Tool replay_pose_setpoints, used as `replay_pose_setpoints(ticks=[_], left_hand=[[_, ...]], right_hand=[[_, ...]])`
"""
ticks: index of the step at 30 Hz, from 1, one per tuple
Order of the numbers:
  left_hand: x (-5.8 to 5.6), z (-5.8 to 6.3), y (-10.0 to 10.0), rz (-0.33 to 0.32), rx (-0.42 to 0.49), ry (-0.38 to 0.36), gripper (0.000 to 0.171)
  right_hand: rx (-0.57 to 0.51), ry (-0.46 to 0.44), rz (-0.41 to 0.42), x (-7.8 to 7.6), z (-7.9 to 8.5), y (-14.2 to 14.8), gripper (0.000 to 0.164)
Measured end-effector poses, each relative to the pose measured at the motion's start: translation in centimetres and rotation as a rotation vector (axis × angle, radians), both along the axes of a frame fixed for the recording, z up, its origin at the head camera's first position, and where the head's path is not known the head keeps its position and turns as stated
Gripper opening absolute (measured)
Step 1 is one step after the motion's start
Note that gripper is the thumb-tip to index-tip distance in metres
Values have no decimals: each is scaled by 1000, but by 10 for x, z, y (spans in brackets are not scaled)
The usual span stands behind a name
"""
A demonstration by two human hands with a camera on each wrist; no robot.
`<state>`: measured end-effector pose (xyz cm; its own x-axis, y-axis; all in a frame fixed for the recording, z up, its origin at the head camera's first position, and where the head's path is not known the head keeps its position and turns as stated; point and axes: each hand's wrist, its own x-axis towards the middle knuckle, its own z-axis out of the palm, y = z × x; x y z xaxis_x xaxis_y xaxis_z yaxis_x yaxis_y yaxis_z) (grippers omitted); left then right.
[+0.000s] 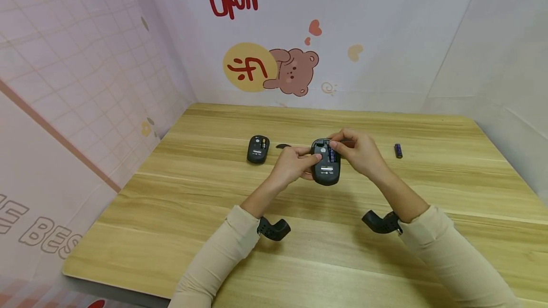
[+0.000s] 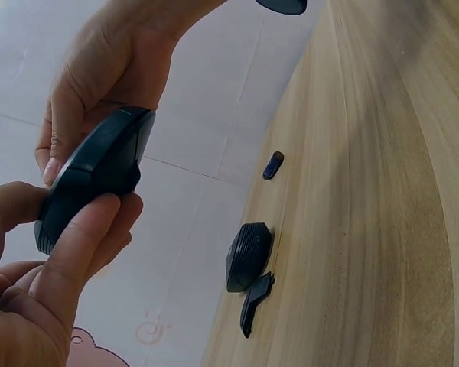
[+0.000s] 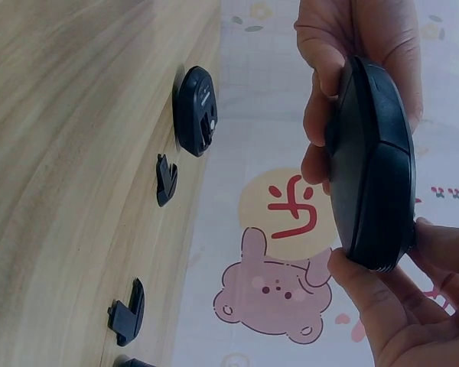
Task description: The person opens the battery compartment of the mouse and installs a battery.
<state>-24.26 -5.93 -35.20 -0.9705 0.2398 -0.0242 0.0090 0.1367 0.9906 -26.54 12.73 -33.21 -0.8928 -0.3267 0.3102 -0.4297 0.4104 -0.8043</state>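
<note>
In the head view my left hand (image 1: 292, 164) grips a black computer mouse (image 1: 326, 175) by its left side, above the table, its underside facing me. Its battery compartment is uncovered, and a blue battery (image 1: 332, 154) shows inside. My right hand (image 1: 357, 151) pinches the mouse's far end, thumb at the compartment's upper edge and fingers around the front. The right wrist view shows the mouse (image 3: 372, 164) edge-on, the right fingers (image 3: 382, 306) at its front end. In the left wrist view the left fingers (image 2: 80, 237) wrap its side; the compartment is hidden there.
A second mouse (image 1: 258, 150) lies upside down on the wooden table (image 1: 205, 189), its compartment uncovered. Beside it is a black cover (image 1: 282, 146). A loose blue battery (image 1: 398, 150) lies at the right. Another ridged black object (image 2: 250, 256) and a cover (image 2: 255, 304) lie beyond my hands.
</note>
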Motion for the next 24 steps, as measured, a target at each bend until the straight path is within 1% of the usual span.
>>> replay_pose_setpoints(ticks=[8, 16, 24], left_hand=[[-1, -1, 0, -5, -3, 4, 40], [-1, -1, 0, -10, -24, 1, 38], [-1, -1, 1, -15, -27, -7, 38]], right_hand=[[11, -25, 2, 0, 1, 1, 14], [37, -56, -9, -3, 2, 1, 12], [59, -11, -25, -3, 1, 1, 9]])
